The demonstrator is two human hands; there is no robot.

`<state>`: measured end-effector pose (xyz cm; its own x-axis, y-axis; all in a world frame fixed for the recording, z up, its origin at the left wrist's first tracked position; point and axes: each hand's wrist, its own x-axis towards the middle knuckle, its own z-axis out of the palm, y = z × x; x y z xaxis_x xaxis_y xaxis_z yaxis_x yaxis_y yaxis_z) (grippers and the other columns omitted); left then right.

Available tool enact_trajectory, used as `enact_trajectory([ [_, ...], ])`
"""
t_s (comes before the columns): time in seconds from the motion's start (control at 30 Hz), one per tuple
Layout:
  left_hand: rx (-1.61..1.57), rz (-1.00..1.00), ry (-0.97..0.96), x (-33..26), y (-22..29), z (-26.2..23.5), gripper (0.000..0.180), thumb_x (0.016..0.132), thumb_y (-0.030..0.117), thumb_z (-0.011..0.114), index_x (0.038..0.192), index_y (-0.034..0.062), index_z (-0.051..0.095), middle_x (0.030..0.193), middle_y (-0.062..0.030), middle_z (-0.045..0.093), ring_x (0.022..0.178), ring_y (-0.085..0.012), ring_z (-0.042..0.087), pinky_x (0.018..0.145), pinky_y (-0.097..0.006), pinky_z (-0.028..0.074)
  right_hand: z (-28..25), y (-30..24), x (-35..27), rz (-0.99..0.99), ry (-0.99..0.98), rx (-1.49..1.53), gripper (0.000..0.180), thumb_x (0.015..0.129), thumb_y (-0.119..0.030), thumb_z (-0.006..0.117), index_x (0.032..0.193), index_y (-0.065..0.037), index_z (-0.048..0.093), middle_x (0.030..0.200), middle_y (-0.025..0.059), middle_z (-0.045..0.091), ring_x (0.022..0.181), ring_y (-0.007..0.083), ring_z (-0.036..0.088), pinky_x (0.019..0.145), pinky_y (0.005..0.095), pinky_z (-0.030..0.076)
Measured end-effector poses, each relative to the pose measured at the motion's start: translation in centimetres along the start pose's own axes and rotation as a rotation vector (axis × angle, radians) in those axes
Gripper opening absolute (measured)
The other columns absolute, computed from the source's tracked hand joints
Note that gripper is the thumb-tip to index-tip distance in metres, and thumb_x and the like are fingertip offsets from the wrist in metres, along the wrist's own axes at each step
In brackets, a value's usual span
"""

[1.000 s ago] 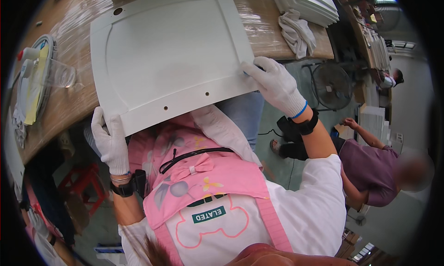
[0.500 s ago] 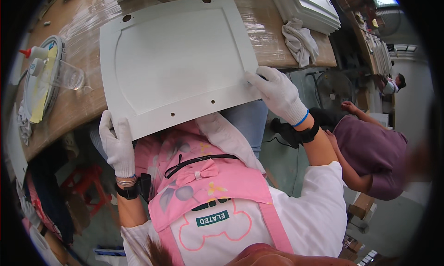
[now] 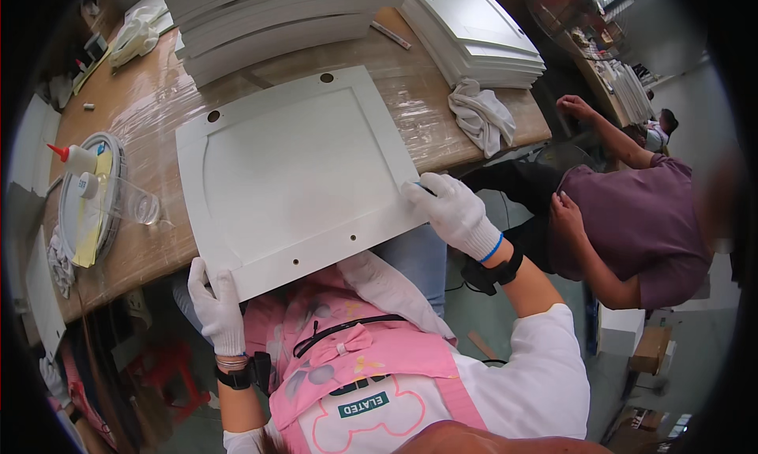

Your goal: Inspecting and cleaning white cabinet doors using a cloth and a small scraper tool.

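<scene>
A white rectangular panel with a recessed middle and small holes along its edges lies on the wooden table, its near edge hanging over my lap. My left hand, in a white glove, grips the panel's near left corner from below. My right hand, also gloved, holds the panel's right edge near its near corner. A thin dark tip shows at the right hand's fingertips. I cannot tell what the tip is.
Stacks of white panels stand at the back, with another stack to the right. A white rag lies by the table's right edge. At the left are a round tray, a red-tipped bottle and a clear cup. A person in a purple shirt bends close on my right.
The panel now sits lower and more central in view, with both hands on the same corner and edge. The person in purple has moved in closer on the right and reaches toward the table.
</scene>
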<state>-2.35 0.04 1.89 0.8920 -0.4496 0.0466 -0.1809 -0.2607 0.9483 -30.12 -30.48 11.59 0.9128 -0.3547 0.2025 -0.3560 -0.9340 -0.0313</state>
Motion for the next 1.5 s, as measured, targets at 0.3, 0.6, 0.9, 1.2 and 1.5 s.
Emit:
enact_trajectory([
  [0.3,0.044,0.003,0.014,0.1,0.3,0.2,0.052,0.098,0.017,0.060,0.139,-0.0076,0.041,0.129,-0.0162,0.056,0.118,-0.0214,0.055,0.102,-0.035,0.043,-0.1,-0.2,0.1,-0.043,-0.007,-0.001,0.036,0.081,-0.012,0.058,0.117,-0.014,0.059,0.099,0.0077,0.053,0.088,0.0278,0.059,0.076,0.0385,0.052],
  [0.6,0.052,0.025,0.017,0.0,0.4,0.2,0.052,0.098,0.019,0.061,0.139,-0.0069,0.042,0.127,-0.0160,0.057,0.116,-0.0213,0.055,0.101,-0.035,0.043,-0.1,-0.4,0.2,-0.066,-0.012,-0.058,0.036,0.082,-0.014,0.055,0.118,-0.014,0.057,0.097,0.0086,0.052,0.089,0.0281,0.059,0.077,0.0385,0.052],
  [0.9,0.043,0.030,0.022,0.0,-0.1,0.2,0.052,0.098,0.018,0.061,0.139,-0.0068,0.042,0.127,-0.0163,0.056,0.117,-0.0216,0.055,0.101,-0.035,0.043,-1.1,-0.5,0.5,0.075,0.026,0.047,0.031,0.080,-0.012,0.061,0.112,-0.014,0.063,0.097,0.0066,0.058,0.086,0.0280,0.060,0.073,0.0379,0.052],
  [1.2,0.043,-0.014,-0.005,0.0,1.1,0.2,0.052,0.097,0.015,0.060,0.139,-0.0082,0.040,0.132,-0.0184,0.053,0.121,-0.0234,0.053,0.104,-0.035,0.041,0.0,-0.4,-0.2,-0.020,0.034,0.023,0.031,0.081,-0.011,0.060,0.111,-0.013,0.063,0.101,0.0075,0.060,0.090,0.0284,0.062,0.076,0.0375,0.052],
  [1.5,0.043,-0.036,-0.030,0.0,0.4,-0.2,0.054,0.097,0.013,0.061,0.141,-0.0090,0.037,0.139,-0.0212,0.049,0.127,-0.0259,0.050,0.107,-0.036,0.040,-0.4,-0.7,0.2,0.001,-0.010,-0.016,0.033,0.078,-0.011,0.062,0.111,-0.014,0.064,0.103,0.0073,0.061,0.091,0.0281,0.062,0.077,0.0368,0.053],
])
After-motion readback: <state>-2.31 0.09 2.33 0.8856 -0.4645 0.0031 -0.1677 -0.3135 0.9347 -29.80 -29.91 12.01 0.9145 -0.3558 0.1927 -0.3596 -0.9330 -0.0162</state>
